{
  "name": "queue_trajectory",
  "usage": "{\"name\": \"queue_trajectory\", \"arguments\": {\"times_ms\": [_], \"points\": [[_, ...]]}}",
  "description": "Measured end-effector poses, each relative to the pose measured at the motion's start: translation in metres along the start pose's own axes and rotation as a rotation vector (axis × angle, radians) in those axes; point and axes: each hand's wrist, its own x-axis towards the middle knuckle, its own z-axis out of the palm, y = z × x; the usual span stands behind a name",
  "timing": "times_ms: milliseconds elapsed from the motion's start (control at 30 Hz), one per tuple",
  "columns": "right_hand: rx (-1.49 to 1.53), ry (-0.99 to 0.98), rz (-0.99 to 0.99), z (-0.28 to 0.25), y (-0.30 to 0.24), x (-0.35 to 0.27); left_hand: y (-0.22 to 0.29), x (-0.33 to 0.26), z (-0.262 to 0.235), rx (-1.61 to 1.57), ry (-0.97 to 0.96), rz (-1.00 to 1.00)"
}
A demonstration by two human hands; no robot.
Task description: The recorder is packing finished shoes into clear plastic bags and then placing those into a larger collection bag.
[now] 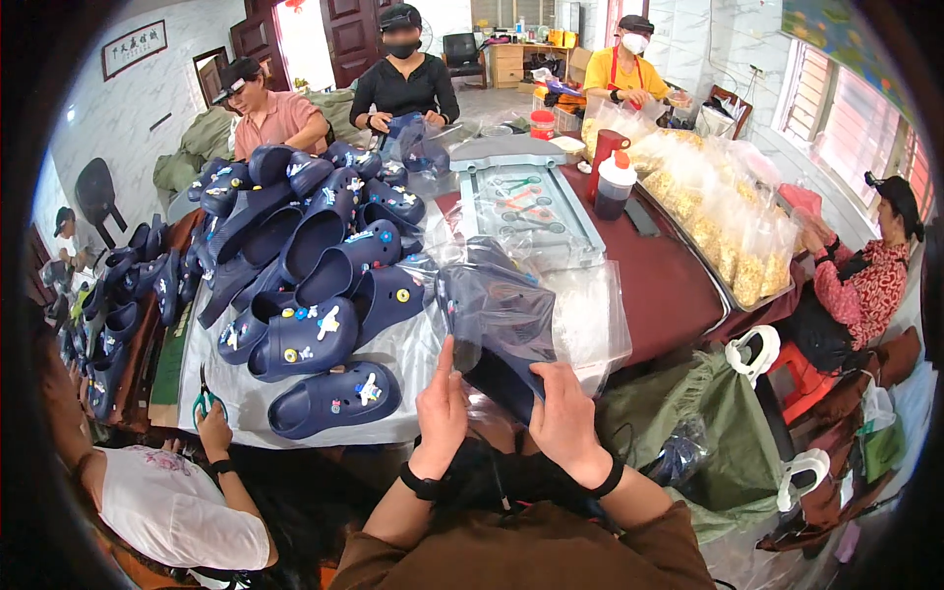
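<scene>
From my remote feed, the navy clog (506,379) sat partly inside a clear bag (506,295), between both hands. My right hand (567,415) pinched its near end; my left hand (442,408) pointed its index finger upward along the bag, its grip unclear.

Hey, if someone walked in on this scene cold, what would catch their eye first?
Most likely the big heap of navy clogs with colourful charms, piled on the left side of the table. Next, at lower centre, a navy clog between the person's left hand and right hand, partly covered by a clear plastic bag. On the right, clear bags of yellow pieces stand crowded together.
</scene>
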Motion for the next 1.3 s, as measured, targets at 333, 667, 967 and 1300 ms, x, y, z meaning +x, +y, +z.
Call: {"name": "queue_trajectory", "arguments": {"times_ms": [333,667,967,1300], "points": [[-0.145,0.054,0.054,0.047,-0.004,0.016,0.006,-0.032,0.014,-0.025,-0.150,0.117],[-0.072,-0.071,-0.091,0.033,-0.009,0.008,-0.022,-0.043,-0.010,-0.030,-0.219,0.066],[0.056,0.005,0.009,-0.049,0.022,-0.001,-0.027,-0.043,-0.006,0.113,-0.066,0.071],[0.562,-0.283,0.331,-0.010,0.102,-0.019,-0.012,-0.033,0.007,0.170,-0.160,-0.027]]}}
